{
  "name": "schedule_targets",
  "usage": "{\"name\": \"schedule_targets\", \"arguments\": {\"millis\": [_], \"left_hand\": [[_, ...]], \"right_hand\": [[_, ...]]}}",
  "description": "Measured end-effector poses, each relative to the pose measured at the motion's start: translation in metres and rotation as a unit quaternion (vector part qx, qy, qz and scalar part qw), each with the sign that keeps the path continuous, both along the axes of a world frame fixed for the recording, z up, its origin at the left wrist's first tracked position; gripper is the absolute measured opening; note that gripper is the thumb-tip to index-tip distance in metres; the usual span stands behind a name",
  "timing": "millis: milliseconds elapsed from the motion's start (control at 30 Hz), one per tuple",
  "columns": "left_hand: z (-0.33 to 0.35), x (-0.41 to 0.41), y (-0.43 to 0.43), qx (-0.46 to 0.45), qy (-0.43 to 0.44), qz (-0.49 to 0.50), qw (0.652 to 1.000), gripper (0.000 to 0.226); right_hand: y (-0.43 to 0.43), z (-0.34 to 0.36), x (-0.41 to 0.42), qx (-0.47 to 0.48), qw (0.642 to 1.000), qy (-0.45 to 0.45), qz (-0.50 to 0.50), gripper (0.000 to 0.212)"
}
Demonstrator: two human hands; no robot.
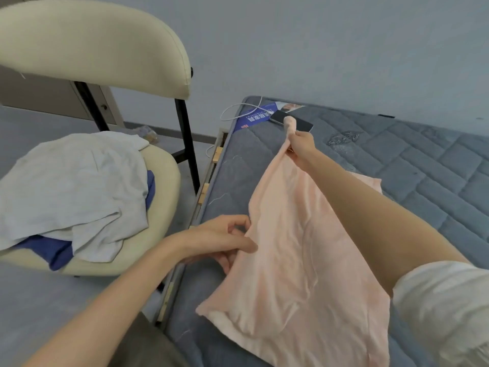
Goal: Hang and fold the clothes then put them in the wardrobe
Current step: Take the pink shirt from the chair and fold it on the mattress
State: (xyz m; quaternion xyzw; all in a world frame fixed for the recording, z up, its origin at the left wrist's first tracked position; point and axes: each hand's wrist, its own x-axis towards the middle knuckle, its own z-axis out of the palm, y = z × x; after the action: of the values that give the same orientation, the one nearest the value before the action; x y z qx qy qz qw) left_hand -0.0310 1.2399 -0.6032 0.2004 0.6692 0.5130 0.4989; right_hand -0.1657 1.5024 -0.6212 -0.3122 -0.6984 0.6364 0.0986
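A pale pink garment [296,255] lies spread on the grey quilted mattress [436,181]. My right hand [301,143] is stretched far forward and grips the bunched far end of the pink cloth, whose tip sticks up past my fist. My left hand [225,239] pinches the garment's left edge near the mattress side, thumb on top and fingers under the cloth. A white garment [79,186] lies piled over a blue one [57,251] on the seat of the cream chair [164,165] to the left.
A black phone [299,123] with a white cable [238,112] and a blue leaflet [254,117] lie at the mattress's far corner. The wooden bed frame [203,192] shows in the gap between chair and mattress. A grey wall stands behind.
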Motion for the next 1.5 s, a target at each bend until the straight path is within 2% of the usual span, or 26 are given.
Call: {"name": "schedule_targets", "arguments": {"millis": [67, 167, 267, 300, 400, 467, 600, 767, 867, 967, 1067, 1133, 1200, 1267, 1367, 1433, 1500], "left_hand": [[0.007, 0.016, 0.027, -0.002, -0.004, -0.042, 0.999, 0.017], [0.007, 0.042, 0.073, -0.006, -0.007, -0.084, 0.996, 0.012], [-0.002, 0.07, 0.116, -0.017, -0.015, -0.135, 0.991, 0.014], [-0.006, 0.078, 0.129, -0.018, -0.023, -0.149, 0.988, 0.015], [-0.023, 0.099, 0.162, -0.024, -0.04, -0.179, 0.983, 0.017], [-0.036, 0.111, 0.178, -0.031, -0.05, -0.195, 0.979, 0.019], [-0.069, 0.128, 0.199, -0.051, -0.075, -0.22, 0.971, 0.022], [-0.099, 0.139, 0.212, -0.058, -0.062, -0.241, 0.967, 0.022], [-0.109, 0.147, 0.219, -0.057, -0.061, -0.242, 0.967, 0.022], [-0.113, 0.154, 0.223, -0.066, -0.08, -0.231, 0.967, 0.025], [-0.11, 0.155, 0.222, -0.066, -0.08, -0.215, 0.971, 0.026], [-0.106, 0.153, 0.219, -0.056, -0.018, -0.207, 0.977, 0.026], [-0.101, 0.149, 0.216, -0.041, 0.131, -0.185, 0.973, 0.023], [-0.097, 0.139, 0.211, -0.021, 0.297, -0.158, 0.941, 0.021], [-0.092, 0.113, 0.202, -0.025, 0.473, -0.169, 0.865, 0.037], [-0.092, 0.09, 0.194, -0.084, 0.542, -0.143, 0.824, 0.048], [-0.096, 0.074, 0.184, -0.128, 0.561, -0.1, 0.812, 0.053]], "right_hand": [[0.024, 0.007, 0.022, 0.001, 1.0, 0.004, -0.01, 0.02], [0.065, 0.011, 0.061, -0.032, 0.998, -0.004, -0.049, 0.027], [0.103, 0.006, 0.097, -0.051, 0.995, -0.026, -0.078, 0.018], [0.115, 0.002, 0.106, -0.048, 0.995, -0.034, -0.078, 0.02], [0.142, -0.005, 0.133, -0.038, 0.993, -0.062, -0.096, 0.043], [0.154, -0.012, 0.148, -0.038, 0.99, -0.078, -0.11, 0.048], [0.176, -0.036, 0.171, -0.069, 0.982, -0.1, -0.142, 0.031], [0.192, -0.07, 0.191, -0.093, 0.976, -0.109, -0.163, 0.038], [0.195, -0.08, 0.201, -0.101, 0.975, -0.101, -0.171, 0.03], [0.195, -0.085, 0.205, -0.082, 0.98, -0.09, -0.161, 0.033], [0.196, -0.09, 0.205, -0.011, 0.98, -0.124, -0.155, 0.036], [0.196, -0.09, 0.205, 0.02, 0.977, -0.151, -0.151, 0.034], [0.194, -0.088, 0.206, 0.046, 0.976, -0.165, -0.131, 0.034], [0.194, -0.089, 0.208, 0.086, 0.972, -0.174, -0.135, 0.043], [0.187, -0.092, 0.216, 0.201, 0.948, -0.2, -0.144, 0.053], [0.176, -0.093, 0.221, 0.326, 0.915, -0.2, -0.128, 0.051], [0.16, -0.093, 0.223, 0.428, 0.887, -0.154, -0.08, 0.047]]}}
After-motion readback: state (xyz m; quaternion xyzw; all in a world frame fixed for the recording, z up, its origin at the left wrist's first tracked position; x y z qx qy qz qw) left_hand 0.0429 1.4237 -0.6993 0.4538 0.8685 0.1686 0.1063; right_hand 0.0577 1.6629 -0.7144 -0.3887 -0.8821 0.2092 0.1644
